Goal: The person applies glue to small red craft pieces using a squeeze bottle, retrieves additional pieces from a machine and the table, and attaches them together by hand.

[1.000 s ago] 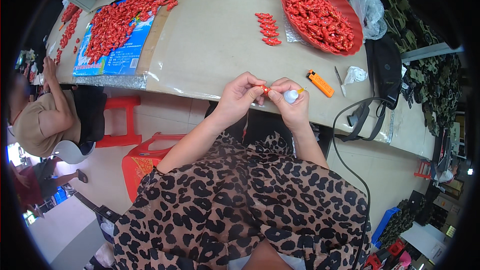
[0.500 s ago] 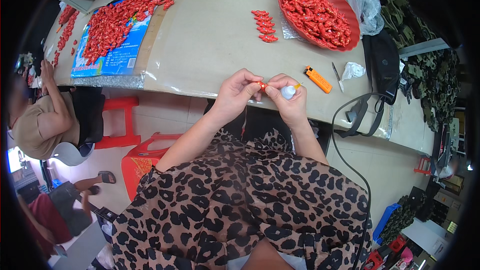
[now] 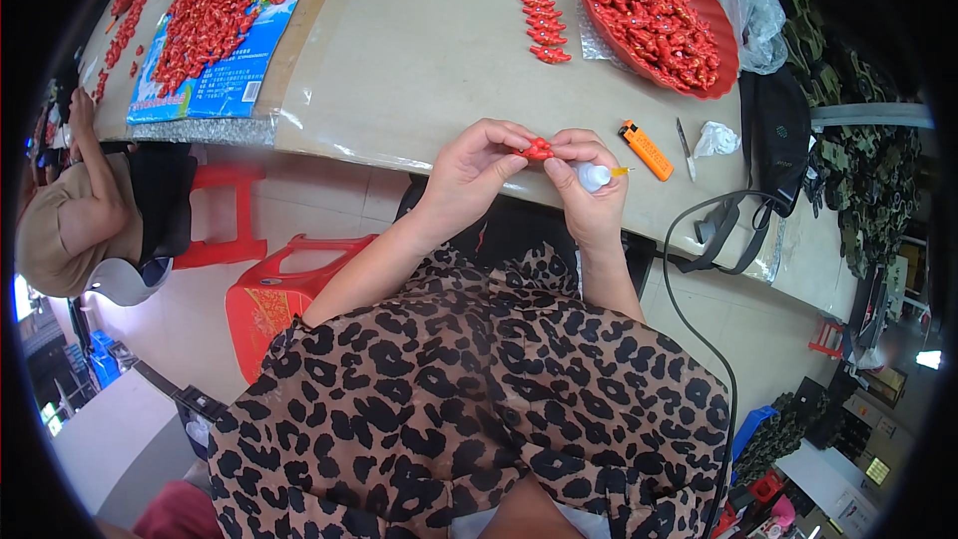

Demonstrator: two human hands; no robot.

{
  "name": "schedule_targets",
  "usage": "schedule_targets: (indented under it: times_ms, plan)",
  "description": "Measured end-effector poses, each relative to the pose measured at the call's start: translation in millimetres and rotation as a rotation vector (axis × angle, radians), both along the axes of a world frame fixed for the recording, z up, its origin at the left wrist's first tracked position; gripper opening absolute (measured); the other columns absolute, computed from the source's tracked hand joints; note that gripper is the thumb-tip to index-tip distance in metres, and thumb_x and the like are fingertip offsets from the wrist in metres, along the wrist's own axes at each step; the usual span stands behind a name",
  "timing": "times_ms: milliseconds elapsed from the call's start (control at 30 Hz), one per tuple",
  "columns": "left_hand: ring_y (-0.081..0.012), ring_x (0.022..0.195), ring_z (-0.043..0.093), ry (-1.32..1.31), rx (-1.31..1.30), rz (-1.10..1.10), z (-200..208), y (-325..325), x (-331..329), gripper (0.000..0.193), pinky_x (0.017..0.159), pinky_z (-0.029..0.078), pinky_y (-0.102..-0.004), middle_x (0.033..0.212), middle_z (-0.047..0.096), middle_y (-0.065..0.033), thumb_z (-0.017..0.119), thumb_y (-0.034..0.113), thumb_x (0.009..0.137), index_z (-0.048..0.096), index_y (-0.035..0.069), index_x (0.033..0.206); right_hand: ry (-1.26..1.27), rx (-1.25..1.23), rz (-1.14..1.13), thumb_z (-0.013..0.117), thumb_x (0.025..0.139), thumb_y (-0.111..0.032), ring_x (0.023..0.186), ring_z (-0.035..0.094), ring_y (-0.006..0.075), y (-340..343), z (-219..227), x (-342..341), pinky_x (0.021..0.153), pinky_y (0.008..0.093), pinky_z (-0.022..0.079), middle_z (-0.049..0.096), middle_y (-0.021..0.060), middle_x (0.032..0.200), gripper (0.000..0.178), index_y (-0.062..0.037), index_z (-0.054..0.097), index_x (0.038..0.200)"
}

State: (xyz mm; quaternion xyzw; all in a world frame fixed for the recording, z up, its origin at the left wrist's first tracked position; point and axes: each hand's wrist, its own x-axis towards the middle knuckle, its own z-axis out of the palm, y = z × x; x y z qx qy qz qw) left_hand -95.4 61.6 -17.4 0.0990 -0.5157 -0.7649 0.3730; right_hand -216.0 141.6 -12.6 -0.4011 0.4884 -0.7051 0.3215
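Note:
At the table's near edge, a small glossy red figurine (image 3: 536, 149) with light specks is pinched between the fingertips of both hands. My left hand (image 3: 469, 175) closes on its left end with thumb and fingers. My right hand (image 3: 591, 202) has the other end, and also keeps a small white squeeze bottle (image 3: 593, 178) with a yellow tip tucked in its palm. The bottle's tip points right, away from the figurine. Part of the figurine is covered by my fingers.
A red bowl (image 3: 727, 52) heaped with similar red pieces stands at the far right, beside a short row of pieces (image 3: 545, 28). Nearer lie an orange lighter (image 3: 646, 151), a thin blade-like tool (image 3: 686, 148) and crumpled tissue (image 3: 717, 139). More pieces cover a blue sheet (image 3: 225, 90) at left.
The figurine is turned and shows more between my fingertips. The right hand and bottle have shifted slightly right. The view has shifted, and the person at lower left is mostly out of it.

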Motion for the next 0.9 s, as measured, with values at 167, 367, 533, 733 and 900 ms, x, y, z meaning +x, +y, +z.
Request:
schedule_targets:
  times_ms: [167, 367, 533, 733, 900]
  plan:
    - [-0.0158, 0.094, 0.049, -0.008, 0.001, -0.008, 0, 1, 1, 0.015, 0.084, 0.040, -0.0283, 0.097, 0.048, -0.0091, 0.043, -0.010, 0.078, 0.047, 0.000, 0.090, -0.011, 0.023, 0.001, 0.059, 0.070, 0.005, 0.079, 0.050, 0.0131, 1, 0, 1, 0.072, 0.0240, 0.040, 0.052, 0.0080, 0.087, 0.010, -0.0002, 0.057, 0.079]
    - [-0.0153, 0.091, 0.051, -0.028, -0.042, 0.018, 2, 3, 0, 0.013, 0.082, 0.042, -0.0270, 0.095, 0.050, -0.0090, 0.044, -0.007, 0.079, 0.046, 0.000, 0.090, 0.028, 0.001, -0.006, 0.059, 0.071, 0.004, 0.078, 0.051, 0.0121, 2, 0, 0, 0.070, 0.0228, 0.041, 0.052, 0.0078, 0.086, 0.011, 0.0003, 0.057, 0.082]
    - [-0.0117, 0.080, 0.053, -0.122, 0.070, -0.036, 3, 2, 3, 0.013, 0.075, 0.045, -0.0247, 0.091, 0.053, -0.0072, 0.044, 0.000, 0.083, 0.045, -0.002, 0.096, -0.009, 0.080, 0.011, 0.057, 0.073, 0.001, 0.077, 0.048, 0.0110, 1, 7, 2, 0.068, 0.0205, 0.038, 0.051, 0.0068, 0.086, 0.012, 0.0025, 0.056, 0.085]
    - [-0.0074, 0.069, 0.049, -0.211, 0.012, -0.016, 5, 0, 2, 0.018, 0.065, 0.043, -0.0200, 0.085, 0.053, -0.0048, 0.044, 0.007, 0.085, 0.047, -0.001, 0.100, 0.064, 0.105, -0.033, 0.058, 0.074, 0.000, 0.072, 0.051, 0.0077, 0, 5, 0, 0.064, 0.0192, 0.041, 0.054, 0.0042, 0.079, 0.010, 0.0015, 0.056, 0.084]
    - [-0.0065, 0.064, 0.047, -0.262, 0.052, -0.028, 8, -2, 1, 0.021, 0.061, 0.041, -0.0186, 0.081, 0.054, -0.0034, 0.044, 0.011, 0.086, 0.050, -0.001, 0.102, -0.046, 0.193, -0.028, 0.058, 0.074, -0.002, 0.068, 0.052, 0.0065, -3, 9, 2, 0.062, 0.0191, 0.041, 0.057, 0.0030, 0.074, 0.008, 0.0015, 0.056, 0.082]
